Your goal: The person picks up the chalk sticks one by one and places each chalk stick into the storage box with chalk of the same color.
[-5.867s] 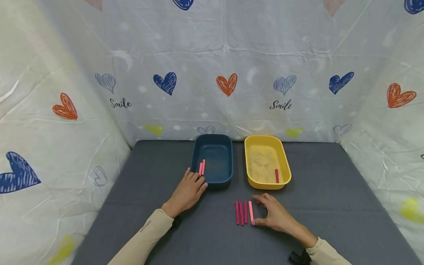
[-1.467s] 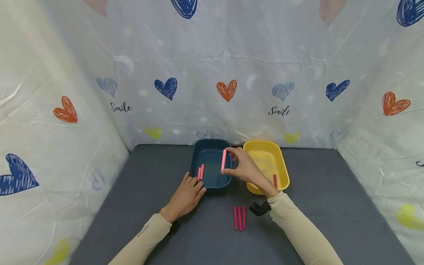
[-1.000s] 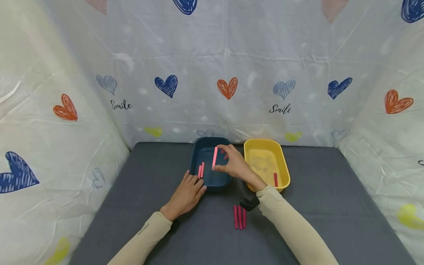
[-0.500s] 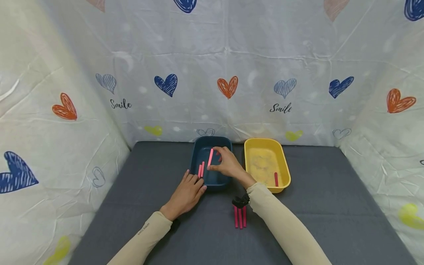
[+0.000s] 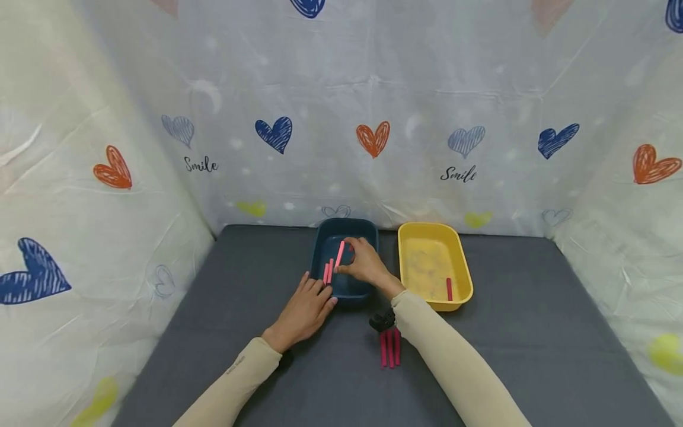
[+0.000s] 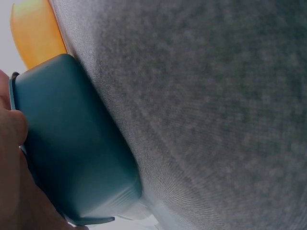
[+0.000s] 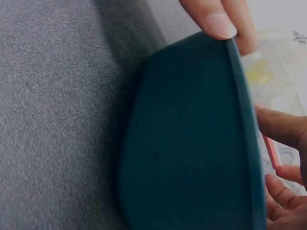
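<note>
My left hand (image 5: 301, 311) grips the near left corner of a dark blue tray (image 6: 72, 129), thumb outside and fingers over the rim. Between thumb and forefinger my right hand (image 5: 368, 264) pinches the two ends of a light pink, chalk-like stick (image 5: 340, 252). It holds the stick tilted over the blue tray, just right of two light pink sticks (image 5: 330, 270) lying inside. The right wrist view shows the held stick partly hidden behind the tray's rim (image 7: 247, 124). Three dark pink sticks (image 5: 391, 354) lie side by side on the table, their far ends covered by the right wrist strap.
A yellow tray (image 5: 427, 252) stands to the right of the blue one, with one dark pink stick (image 5: 449, 289) in it. Both trays sit near the back of the grey cloth-covered table (image 5: 533, 332). A heart-printed curtain (image 5: 320, 184) encloses the back and sides.
My right hand has picked the light pink stick up from beside the dark ones and carried it left and away, over the blue tray. My left hand has stayed on the tray's corner.
</note>
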The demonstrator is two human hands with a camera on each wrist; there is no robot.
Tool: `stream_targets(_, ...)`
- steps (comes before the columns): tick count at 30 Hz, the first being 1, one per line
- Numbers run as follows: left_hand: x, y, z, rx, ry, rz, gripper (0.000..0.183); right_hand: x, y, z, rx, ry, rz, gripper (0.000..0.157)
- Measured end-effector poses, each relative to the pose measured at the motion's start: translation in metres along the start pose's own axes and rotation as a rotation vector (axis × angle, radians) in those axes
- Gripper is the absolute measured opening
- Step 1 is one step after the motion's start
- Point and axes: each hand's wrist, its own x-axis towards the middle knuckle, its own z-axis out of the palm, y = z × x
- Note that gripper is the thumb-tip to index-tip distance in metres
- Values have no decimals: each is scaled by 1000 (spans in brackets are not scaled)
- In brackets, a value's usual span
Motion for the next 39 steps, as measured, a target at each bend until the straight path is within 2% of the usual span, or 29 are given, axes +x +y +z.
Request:
stream_targets(11, 6, 2, 1, -17, -1, -6, 21, 10, -1, 7, -12, -32, 42, 78)
stream_targets(20, 5, 0, 4, -8, 25, 16, 21, 12, 1, 12, -90, -84, 93, 77)
stream_targets(30, 7, 2, 2, -14, -1, -9, 21, 13, 0, 12, -123, -110, 99, 77)
stream_targets(35, 6, 3, 3, -12, -8, -7, 22, 10, -2, 12, -76, -122, 110, 80)
stream_targets(39, 5, 1, 3, -3, 3, -5, 23, 9, -3, 11, -16, -79, 87, 73)
